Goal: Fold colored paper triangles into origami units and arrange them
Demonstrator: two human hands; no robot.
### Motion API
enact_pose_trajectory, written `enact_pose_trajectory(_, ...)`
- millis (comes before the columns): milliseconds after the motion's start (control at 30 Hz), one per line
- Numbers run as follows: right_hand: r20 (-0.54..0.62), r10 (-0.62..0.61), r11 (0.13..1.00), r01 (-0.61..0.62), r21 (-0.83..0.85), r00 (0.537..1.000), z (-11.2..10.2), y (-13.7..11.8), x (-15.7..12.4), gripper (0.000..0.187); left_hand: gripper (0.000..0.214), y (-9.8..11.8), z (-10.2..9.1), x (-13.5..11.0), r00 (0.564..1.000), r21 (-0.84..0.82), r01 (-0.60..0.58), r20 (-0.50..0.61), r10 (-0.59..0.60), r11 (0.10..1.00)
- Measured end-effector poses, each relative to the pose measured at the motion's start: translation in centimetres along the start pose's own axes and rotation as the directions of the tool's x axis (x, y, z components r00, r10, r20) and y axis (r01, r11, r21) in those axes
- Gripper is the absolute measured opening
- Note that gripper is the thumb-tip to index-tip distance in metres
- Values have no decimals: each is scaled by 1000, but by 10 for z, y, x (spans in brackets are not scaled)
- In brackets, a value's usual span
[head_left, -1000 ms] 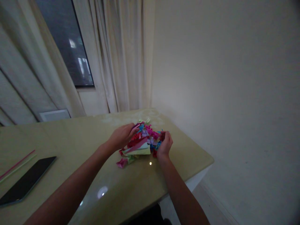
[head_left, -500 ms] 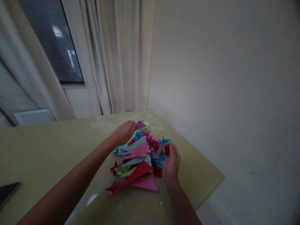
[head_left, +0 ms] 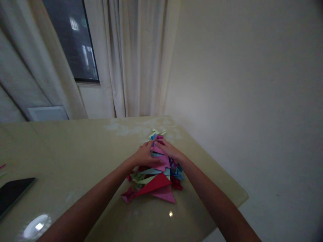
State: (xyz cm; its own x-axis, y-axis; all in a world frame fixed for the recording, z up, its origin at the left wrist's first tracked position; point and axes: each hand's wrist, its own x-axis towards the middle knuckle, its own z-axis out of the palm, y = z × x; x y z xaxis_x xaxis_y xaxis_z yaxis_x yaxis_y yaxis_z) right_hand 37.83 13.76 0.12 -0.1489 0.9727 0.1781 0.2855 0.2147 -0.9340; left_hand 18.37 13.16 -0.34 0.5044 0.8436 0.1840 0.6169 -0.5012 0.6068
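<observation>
A row of folded paper flowers (head_left: 153,185) in red, pink, pale blue, green and purple lies on the table. My left hand (head_left: 146,156) rests over the left side of the row, thumb spread away from the fingers across a pink piece (head_left: 165,162). From the right, my right hand (head_left: 169,150) reaches over the upper part, its fingers stretched out and close to the left fingertips. Both hands touch the papers, and they hide some of them. Pale green folded paper (head_left: 158,132) shows beyond the fingers.
The glossy yellowish table (head_left: 83,151) meets a plain wall (head_left: 227,84) on the right. A dark flat device (head_left: 15,193) lies at the left edge. Curtains (head_left: 136,60) and a dark window (head_left: 75,40) stand behind the table.
My left hand has come back from the far end onto the middle of the row. My right hand has moved from the right side up over the papers. The view has shifted slightly left.
</observation>
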Motion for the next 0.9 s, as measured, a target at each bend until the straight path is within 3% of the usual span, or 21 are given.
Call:
enact_pose_trajectory(67, 69, 24, 990, -33, 138, 997, 23, -8, 9, 39, 100, 7, 1, 11, 996, -70, -86, -4, 86, 994)
enact_pose_trajectory(167, 21, 11, 978, -15, 209, 1000, 27, -24, 17, 35, 81, 10, -20, 18, 985, -139, -166, -80, 156, 976)
enact_pose_trajectory(267, -63, -87, 978, 97, 184, 994, 6, -45, 19, 41, 71, 12, -54, 15, 973, -169, -92, -225, 52, 981)
enact_pose_trajectory(333, -11, -119, 975, 119, 187, 993, -10, -58, 15, 49, 70, 15, -74, 8, 965, -228, -49, -263, -14, 972)
enact_pose_trajectory(467, 192, -44, 991, 19, 132, 980, -35, -68, -11, 71, 71, 15, -95, -23, 982, -351, -36, -187, -33, 936)
enact_pose_trajectory(533, 230, -57, 998, 53, 23, 971, -48, -64, -29, 76, 76, 8, -97, -49, 993, -275, 23, -106, -55, 961)
enact_pose_trajectory(633, 249, -126, 958, 183, -221, 960, -68, -51, -52, 90, 80, -4, -92, -94, 997, -15, 78, 18, -78, 997)
enact_pose_trajectory(733, 300, -98, 889, 220, -402, 949, -77, -39, -68, 101, 88, -6, -73, -131, 997, 124, 25, 64, -33, 992)
enact_pose_trajectory(800, 381, -73, 878, 240, -414, 922, -68, -33, -74, 105, 106, 0, -49, -142, 1000, 177, -5, 31, -1, 984)
enact_pose_trajectory(900, 477, -132, 882, 323, -343, 869, -33, -26, -75, 111, 118, 13, -12, -134, 1000, 242, -11, -12, 15, 970)
